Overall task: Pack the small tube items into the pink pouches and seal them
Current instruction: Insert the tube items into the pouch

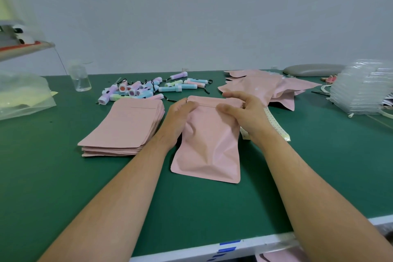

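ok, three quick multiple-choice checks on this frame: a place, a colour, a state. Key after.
1. Where is the stack of flat pouches relative to the held pouch?
A. left of it
B. right of it
C. under it
2. Table colour?
A. white
B. green
C. grey
3. The hands?
A. both flat on the table
B. both open above it
C. both pinch the pouch's top edge
Key: 1 A, the stack lies by the left hand; 2 B, green all round; 3 C, left hand and right hand curl fingers on the top edge.
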A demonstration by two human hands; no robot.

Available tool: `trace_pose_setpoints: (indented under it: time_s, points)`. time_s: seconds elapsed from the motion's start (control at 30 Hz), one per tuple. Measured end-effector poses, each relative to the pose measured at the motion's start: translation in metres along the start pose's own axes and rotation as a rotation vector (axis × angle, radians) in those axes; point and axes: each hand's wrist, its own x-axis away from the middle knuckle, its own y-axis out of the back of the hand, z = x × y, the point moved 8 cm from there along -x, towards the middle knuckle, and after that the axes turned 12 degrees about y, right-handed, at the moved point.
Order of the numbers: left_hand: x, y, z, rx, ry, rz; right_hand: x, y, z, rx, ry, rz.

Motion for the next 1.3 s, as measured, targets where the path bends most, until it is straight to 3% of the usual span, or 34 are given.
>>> trace_pose_setpoints:
  time_s: [0.5,0.93,1.07,1.2,1.3]
  points:
    - [0.0,0.003,0.001,0.056,-0.039,0.025,0.001,-0.015,-0.001,0.008,0.024,0.123]
    - [0.002,0.001,0.0,-0.057,-0.068,0.013,0.001,-0.004,-0.001,0.06,0.055,0.024]
    - [-0.001,0.008,-0.001,-0.048,-0.093,-0.08,0.001,-0.009,-0.006,0.075,-0.007,0.063]
    - [-0.004,0.022,-0.002,-0.002,-0.087,-0.191,0.002,-0.012,-0.005,-0.028,-0.044,0.164]
    - [-0.004,0.017,0.003,0.033,-0.003,-0.113,0.0,-0.007,0.006,-0.119,0.042,0.12]
